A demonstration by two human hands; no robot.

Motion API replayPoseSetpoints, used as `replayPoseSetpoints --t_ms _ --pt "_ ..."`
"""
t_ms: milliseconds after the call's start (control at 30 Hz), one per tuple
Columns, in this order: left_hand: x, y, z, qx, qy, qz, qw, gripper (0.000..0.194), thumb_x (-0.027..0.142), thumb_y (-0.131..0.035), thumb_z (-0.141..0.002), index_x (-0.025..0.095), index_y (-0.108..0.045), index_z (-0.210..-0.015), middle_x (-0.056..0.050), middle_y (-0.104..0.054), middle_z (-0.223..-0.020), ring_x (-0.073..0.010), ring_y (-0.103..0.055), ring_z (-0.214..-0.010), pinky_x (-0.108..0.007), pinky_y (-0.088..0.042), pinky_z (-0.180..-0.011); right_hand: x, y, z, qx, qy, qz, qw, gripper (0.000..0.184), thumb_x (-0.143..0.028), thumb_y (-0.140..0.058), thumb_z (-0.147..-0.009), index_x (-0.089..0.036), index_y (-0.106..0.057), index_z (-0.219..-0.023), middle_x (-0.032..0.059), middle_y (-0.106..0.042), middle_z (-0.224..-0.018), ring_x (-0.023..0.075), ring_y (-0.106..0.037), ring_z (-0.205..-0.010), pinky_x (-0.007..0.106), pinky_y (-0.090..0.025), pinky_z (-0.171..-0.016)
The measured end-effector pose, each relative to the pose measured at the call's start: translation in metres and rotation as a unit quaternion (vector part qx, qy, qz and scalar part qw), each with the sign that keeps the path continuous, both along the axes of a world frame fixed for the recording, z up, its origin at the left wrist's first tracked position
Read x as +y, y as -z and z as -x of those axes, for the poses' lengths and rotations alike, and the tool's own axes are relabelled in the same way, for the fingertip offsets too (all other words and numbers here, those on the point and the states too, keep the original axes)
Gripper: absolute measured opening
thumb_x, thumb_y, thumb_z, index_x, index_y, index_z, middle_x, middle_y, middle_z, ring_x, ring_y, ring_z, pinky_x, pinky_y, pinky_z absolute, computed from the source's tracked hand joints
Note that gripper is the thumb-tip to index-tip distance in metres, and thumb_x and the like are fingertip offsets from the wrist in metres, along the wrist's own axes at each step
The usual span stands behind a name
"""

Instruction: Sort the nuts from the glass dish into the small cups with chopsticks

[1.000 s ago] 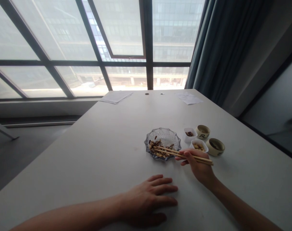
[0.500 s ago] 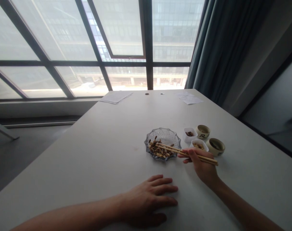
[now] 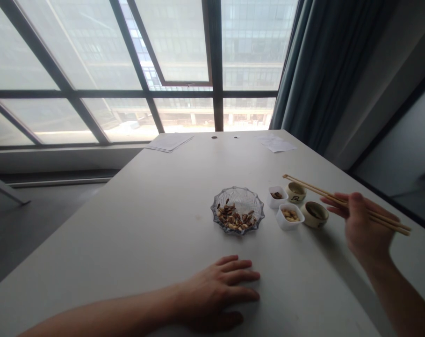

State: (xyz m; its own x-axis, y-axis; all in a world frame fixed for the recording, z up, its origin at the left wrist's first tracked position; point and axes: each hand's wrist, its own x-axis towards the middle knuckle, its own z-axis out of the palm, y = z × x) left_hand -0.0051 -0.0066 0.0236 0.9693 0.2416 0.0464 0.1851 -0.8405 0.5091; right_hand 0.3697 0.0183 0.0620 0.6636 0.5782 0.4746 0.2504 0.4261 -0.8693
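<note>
My right hand [image 3: 366, 224] is closed around a pair of wooden chopsticks [image 3: 338, 202], raised over the table to the right of the cups. Their tips are close together above the rear cup [image 3: 296, 192]; whether a small thing is pinched between them I cannot make out. Palm down on the white table lies my left hand [image 3: 222, 290], fingers spread, holding nothing. Beyond it stands a glass bowl [image 3: 250, 199] with striped seeds and paler nuts inside. To its right are a white tub [image 3: 287, 223] of pale nuts and a smaller-looking white tub [image 3: 273, 202] of dark pieces.
A second beige cup [image 3: 315, 220] stands close beside the nut tub. Papers lie at the far left [image 3: 168, 142] and far right [image 3: 277, 143] of the table [image 3: 128, 234]. A dark curtain [image 3: 313, 70] hangs beside the windows.
My right hand has moved right and up with the chopsticks, whose tips have left the glass bowl and now hang above the rear cup. My left hand has stayed in place.
</note>
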Motion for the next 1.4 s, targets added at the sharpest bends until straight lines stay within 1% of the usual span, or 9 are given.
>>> replayPoseSetpoints --t_ms 133,233,467,633,833,967,1167,1267,1400 --pt "0.000 0.000 0.000 0.006 0.000 -0.003 1.000 0.052 0.040 -0.065 -0.102 0.029 -0.056 -0.151 -0.005 -0.048 -0.168 -0.0335 -0.038 -0.159 -0.054 -0.027 -0.133 0.004 -0.001 -0.023 -0.012 0.036 -0.007 0.999 0.038 -0.050 -0.076 -0.096 -0.013 -0.078 -0.085 0.0097 -0.078 -0.078 0.0235 -0.080 -0.064 0.031 -0.067 -0.057" --pt "0.000 0.000 0.000 0.013 0.000 -0.006 1.000 0.051 0.042 -0.063 -0.102 0.029 -0.056 -0.151 -0.004 -0.047 -0.168 -0.0328 -0.037 -0.160 -0.053 -0.027 -0.133 0.004 0.000 -0.030 -0.035 0.051 -0.005 0.998 0.038 -0.050 -0.075 -0.096 -0.013 -0.077 -0.085 0.0092 -0.078 -0.077 0.0228 -0.080 -0.064 0.031 -0.068 -0.061" --pt "0.000 -0.001 0.000 0.010 -0.002 -0.008 1.000 0.050 0.041 -0.064 -0.102 0.029 -0.056 -0.150 -0.004 -0.048 -0.168 -0.0323 -0.039 -0.159 -0.053 -0.027 -0.133 -0.003 -0.005 -0.011 -0.036 0.039 -0.015 0.998 0.027 -0.046 -0.080 -0.094 -0.020 -0.076 -0.088 0.0054 -0.078 -0.080 0.0229 -0.081 -0.069 0.032 -0.070 -0.065" --pt "0.000 0.000 0.000 0.004 -0.001 -0.008 1.000 0.051 0.040 -0.065 -0.101 0.029 -0.056 -0.150 -0.006 -0.049 -0.167 -0.0330 -0.039 -0.159 -0.052 -0.027 -0.133 -0.003 -0.001 0.004 -0.003 -0.040 -0.021 0.999 0.030 -0.043 -0.090 -0.085 -0.015 -0.080 -0.088 0.0080 -0.081 -0.082 0.0246 -0.083 -0.073 0.033 -0.071 -0.072" --pt "0.000 0.002 0.000 0.002 0.000 -0.005 1.000 0.050 0.042 -0.062 -0.103 0.029 -0.056 -0.151 -0.006 -0.049 -0.167 -0.0336 -0.039 -0.159 -0.052 -0.026 -0.133 -0.010 0.006 0.020 0.051 -0.188 0.036 0.980 0.031 -0.047 -0.077 -0.097 -0.017 -0.084 -0.101 0.0136 -0.084 -0.101 0.0305 -0.084 -0.095 0.039 -0.072 -0.080" --pt "0.000 0.003 0.000 -0.006 0.001 -0.002 1.000 0.053 0.040 -0.065 -0.101 0.029 -0.055 -0.152 -0.007 -0.050 -0.166 -0.0345 -0.040 -0.158 -0.053 -0.026 -0.133 -0.015 0.009 0.039 0.037 -0.225 0.075 0.971 0.034 -0.051 -0.080 -0.094 -0.018 -0.084 -0.100 0.0136 -0.085 -0.096 0.0313 -0.084 -0.086 0.038 -0.073 -0.072" --pt "0.001 0.002 0.000 -0.003 0.002 -0.004 1.000 0.051 0.041 -0.063 -0.102 0.029 -0.056 -0.151 -0.007 -0.049 -0.167 -0.0345 -0.040 -0.158 -0.053 -0.026 -0.133 -0.013 0.016 0.068 -0.001 -0.262 0.080 0.962 0.037 -0.053 -0.081 -0.093 -0.017 -0.083 -0.089 0.0125 -0.084 -0.090 0.0281 -0.083 -0.069 0.031 -0.070 -0.056" --pt "0.001 0.003 -0.001 0.001 0.004 -0.010 1.000 0.050 0.042 -0.062 -0.103 0.028 -0.056 -0.151 -0.006 -0.049 -0.167 -0.0342 -0.039 -0.159 -0.054 -0.027 -0.133 -0.010 0.022 0.078 -0.017 -0.298 0.076 0.951 0.031 -0.049 -0.079 -0.096 -0.019 -0.084 -0.094 0.0105 -0.084 -0.088 0.0276 -0.084 -0.074 0.031 -0.071 -0.060" --pt "0.000 0.003 -0.001 0.005 0.003 -0.021 1.000 0.049 0.043 -0.060 -0.104 0.028 -0.056 -0.150 -0.006 -0.049 -0.167 -0.0340 -0.039 -0.159 -0.053 -0.027 -0.133 -0.005 0.030 0.090 -0.028 -0.355 0.096 0.929 0.031 -0.047 -0.077 -0.098 -0.019 -0.084 -0.106 0.0121 -0.084 -0.099 0.0315 -0.084 -0.093 0.037 -0.073 -0.073"
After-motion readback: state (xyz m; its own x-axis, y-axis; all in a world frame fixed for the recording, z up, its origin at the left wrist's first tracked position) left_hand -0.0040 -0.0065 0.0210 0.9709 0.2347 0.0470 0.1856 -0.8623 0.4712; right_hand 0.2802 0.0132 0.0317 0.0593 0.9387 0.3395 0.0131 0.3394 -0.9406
